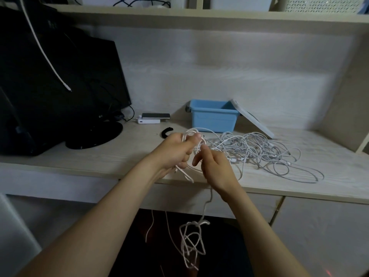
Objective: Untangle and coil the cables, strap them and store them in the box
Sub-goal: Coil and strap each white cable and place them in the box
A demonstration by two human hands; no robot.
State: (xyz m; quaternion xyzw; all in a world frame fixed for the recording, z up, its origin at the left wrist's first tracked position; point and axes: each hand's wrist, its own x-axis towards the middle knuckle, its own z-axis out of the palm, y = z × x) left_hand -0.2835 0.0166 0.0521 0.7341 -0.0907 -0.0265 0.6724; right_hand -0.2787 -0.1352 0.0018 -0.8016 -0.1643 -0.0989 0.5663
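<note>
White tangled cables (257,150); light-blue plastic box (212,118) with white lid (254,120); black strap (166,132); pale wood-grain worktop (99,156); black monitor (65,80).

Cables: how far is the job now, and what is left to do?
Done: only the blue box stands open, its lid leaning on it; no cable shows inside. In hand: the left hand grips loops of one white cable, the right hand pinches it, its tail hanging tangled below the desk. Left: the tangled pile, and the black strap lies unused.
</note>
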